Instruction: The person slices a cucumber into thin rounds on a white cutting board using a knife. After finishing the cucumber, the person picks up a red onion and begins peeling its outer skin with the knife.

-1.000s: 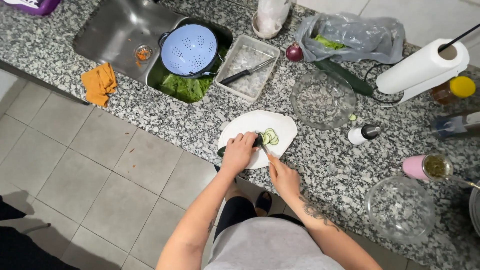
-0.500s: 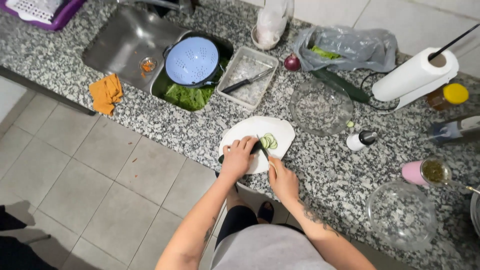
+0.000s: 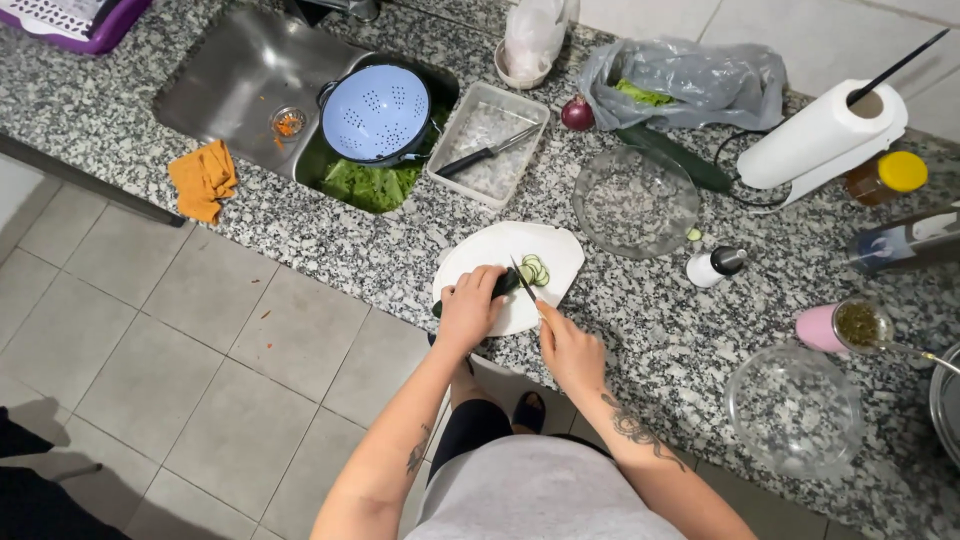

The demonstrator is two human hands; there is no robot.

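A white cutting board [image 3: 480, 252] lies near the front edge of the speckled granite counter [image 3: 360, 250]. My left hand [image 3: 468, 308] is closed around a dark green cucumber [image 3: 503, 284], pinning it to the board. My right hand [image 3: 568, 345] grips a knife [image 3: 523, 279]; the blade points away from me and rests against the cucumber's cut end. A few pale green cucumber slices [image 3: 537, 268] are heaped just right of the blade.
Behind the board are a sink [image 3: 230, 70], a blue colander [image 3: 375, 112] over lettuce [image 3: 365, 185], a clear tray with a knife [image 3: 488, 145], a red onion [image 3: 577, 113], a bagged green [image 3: 690, 80], glass bowls [image 3: 635, 202] [image 3: 795, 410], a paper towel roll [image 3: 820, 135] and an orange cloth [image 3: 203, 178].
Both hands stay on the board with the cucumber and knife, barely shifting. The view itself has moved a little, so everything sits slightly lower in the picture.
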